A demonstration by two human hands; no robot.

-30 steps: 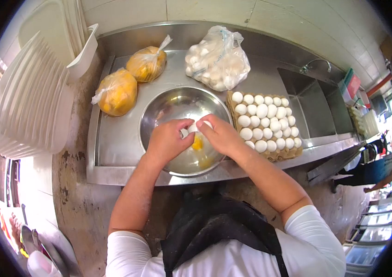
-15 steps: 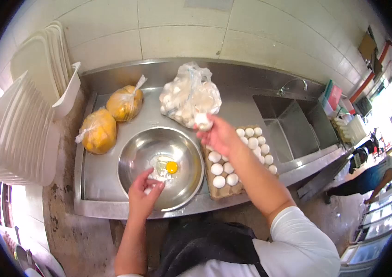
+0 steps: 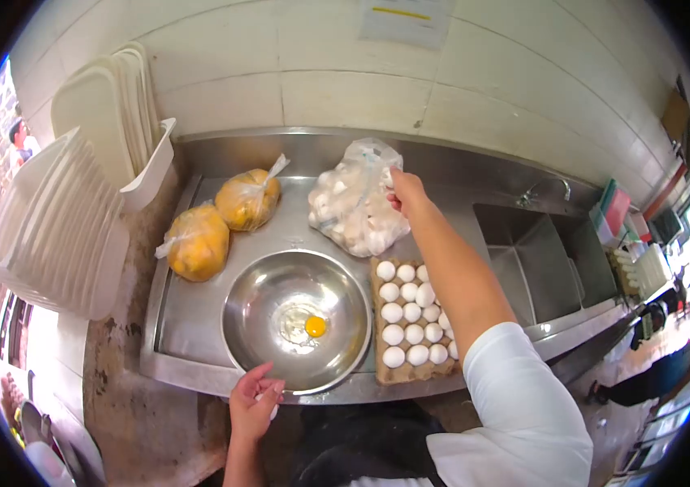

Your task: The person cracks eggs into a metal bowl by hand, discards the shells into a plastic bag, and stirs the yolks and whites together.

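My right hand (image 3: 406,193) is at the upper right side of a clear plastic bag (image 3: 359,199) full of white eggshells, fingers closed on its edge. Whether a shell is also in these fingers is hidden. Below the near rim of a steel bowl (image 3: 233,325), my left hand (image 3: 255,403) is curled around a white piece that looks like eggshell (image 3: 272,411). One raw egg (image 3: 315,326), its yolk whole, lies in the bowl. Right of it stands a cardboard tray (image 3: 383,375) with several white eggs (image 3: 392,312), partly covered by my right forearm.
Two tied bags of yellow-orange food (image 3: 198,242) sit left of the bowl on the steel counter (image 3: 186,333). Stacked white plastic containers (image 3: 60,235) and lids (image 3: 101,114) stand farther left. A double sink (image 3: 515,252) with a tap (image 3: 544,191) is at right. Another person (image 3: 653,377) is at far right.
My right hand has moved from in front of the bag, where it held an eggshell, up to the bag's right edge. My left hand has drawn back from over the bowl toward me.
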